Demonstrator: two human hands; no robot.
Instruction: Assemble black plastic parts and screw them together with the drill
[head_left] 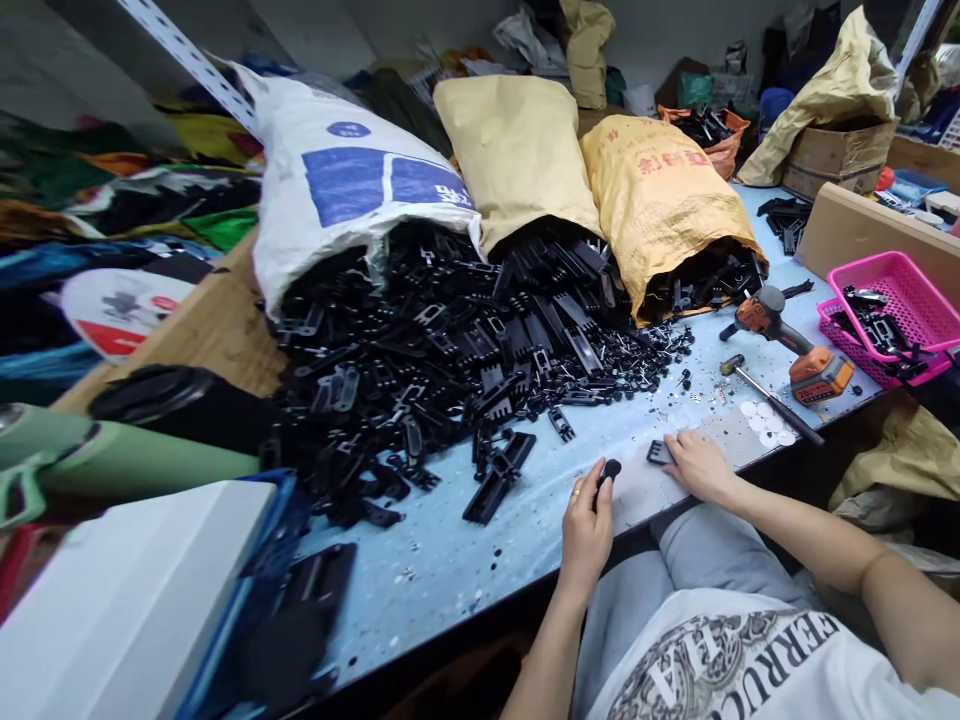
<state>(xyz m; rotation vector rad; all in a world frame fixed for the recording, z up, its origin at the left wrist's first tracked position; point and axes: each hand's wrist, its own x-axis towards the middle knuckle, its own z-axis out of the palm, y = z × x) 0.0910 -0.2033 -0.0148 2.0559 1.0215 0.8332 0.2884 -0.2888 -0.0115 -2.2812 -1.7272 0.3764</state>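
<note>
My left hand (587,525) is closed in a pinch around a small black plastic knob (612,469), held just over the front edge of the table. To its right, my right hand (701,466) grips a black slotted plastic piece (660,453) near the tabletop. The two pieces are apart. Beyond my hands spreads a big heap of black plastic parts (450,350), with small screws and round caps (645,360) at its right end. One long black part (500,477) lies by itself at the heap's near side.
A white sack (360,170), a tan sack (517,150) and a yellow sack (667,190) spill parts. At right lie a cordless drill (795,345), a hammer (772,400), white discs (766,422) and a pink basket (892,270). A white box (142,600) stands front left.
</note>
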